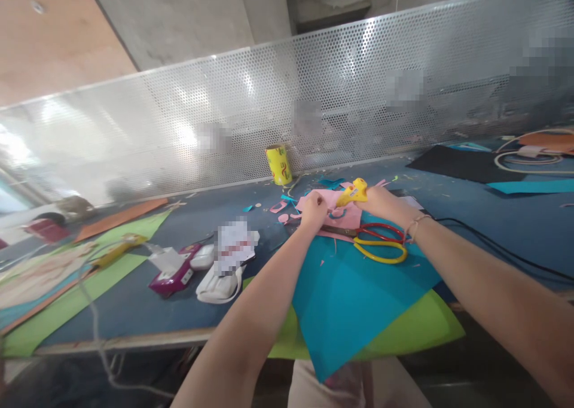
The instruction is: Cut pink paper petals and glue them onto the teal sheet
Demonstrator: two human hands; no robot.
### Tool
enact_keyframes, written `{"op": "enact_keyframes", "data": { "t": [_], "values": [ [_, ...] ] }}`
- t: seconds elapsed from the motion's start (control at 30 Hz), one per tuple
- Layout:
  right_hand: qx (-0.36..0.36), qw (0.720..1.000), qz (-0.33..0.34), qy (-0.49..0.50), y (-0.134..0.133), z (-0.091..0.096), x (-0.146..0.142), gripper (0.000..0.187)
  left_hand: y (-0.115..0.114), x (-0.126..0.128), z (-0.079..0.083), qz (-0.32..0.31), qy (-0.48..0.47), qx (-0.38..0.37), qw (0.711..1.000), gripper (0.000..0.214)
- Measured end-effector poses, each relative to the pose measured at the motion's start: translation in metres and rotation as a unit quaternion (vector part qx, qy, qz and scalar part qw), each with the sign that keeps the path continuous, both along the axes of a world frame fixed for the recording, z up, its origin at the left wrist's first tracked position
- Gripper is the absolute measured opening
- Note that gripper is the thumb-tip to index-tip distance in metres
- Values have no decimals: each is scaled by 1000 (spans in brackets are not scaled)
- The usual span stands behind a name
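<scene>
In the head view, the pink sheet (354,215) is seen at the middle of the table (130,312), just beyond the blue sheet (359,300) and between the two hands. The blue sheet, with the green sheet (430,324) under it, is left jutting past the table's near edge, so the whole stack could be dragged down if that overhang were brushed by an arm or a knee. The scissors (381,243) are laid at the pink sheet's near side, close below the right forearm; they could be knocked, or the paper creased by their blades, if the wrist were lowered. Small pieces could be lost among the scraps (283,218) strewn beside the left hand (314,209), since similar colours are mixed there. By the right hand (373,197) the yellow tool (353,193) is gripped, its fingers closed round it and its tip pointed down toward the pink sheet; the left fingers could be caught if that tip slipped. The left hand is bent narrowly at the pink sheet's left part, apparently touching it; whether anything is pinched there cannot be told.
</scene>
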State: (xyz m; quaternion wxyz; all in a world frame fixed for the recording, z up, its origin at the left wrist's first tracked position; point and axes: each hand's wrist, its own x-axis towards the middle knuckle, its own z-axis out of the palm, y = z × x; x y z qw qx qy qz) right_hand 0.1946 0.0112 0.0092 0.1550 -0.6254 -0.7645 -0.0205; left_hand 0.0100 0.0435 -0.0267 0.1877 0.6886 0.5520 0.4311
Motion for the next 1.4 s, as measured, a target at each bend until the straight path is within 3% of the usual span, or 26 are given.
{"op": "enact_keyframes", "data": {
  "t": [0.4,1.4],
  "values": [
    [-6,1000,22,10,0,-2,3,29,-8,4,7,-5,178,41,983,15],
    [-9,1000,2,-20,-10,8,5,30,-16,4,12,-9,178,22,984,14]
  ]
}}
